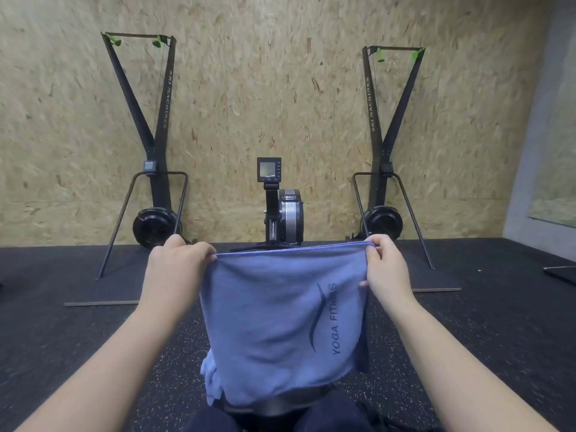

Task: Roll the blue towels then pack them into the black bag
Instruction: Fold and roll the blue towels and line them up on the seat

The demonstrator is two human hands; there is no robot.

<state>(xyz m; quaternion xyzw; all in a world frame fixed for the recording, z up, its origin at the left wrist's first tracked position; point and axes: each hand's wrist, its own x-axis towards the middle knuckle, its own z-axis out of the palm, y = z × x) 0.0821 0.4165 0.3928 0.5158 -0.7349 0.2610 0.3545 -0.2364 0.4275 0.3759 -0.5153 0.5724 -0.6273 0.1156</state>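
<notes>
Knees cropped, blue towel [280, 316] hiding lap

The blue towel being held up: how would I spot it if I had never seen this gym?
Find the chipboard wall with two tall black ski machines, then the rowing machine between them. In front of it, the left hand and right hand pinch the top corners of the blue towel, which hangs spread out. Dark YOGA FITNESS lettering with a curved logo sets it apart.
</notes>
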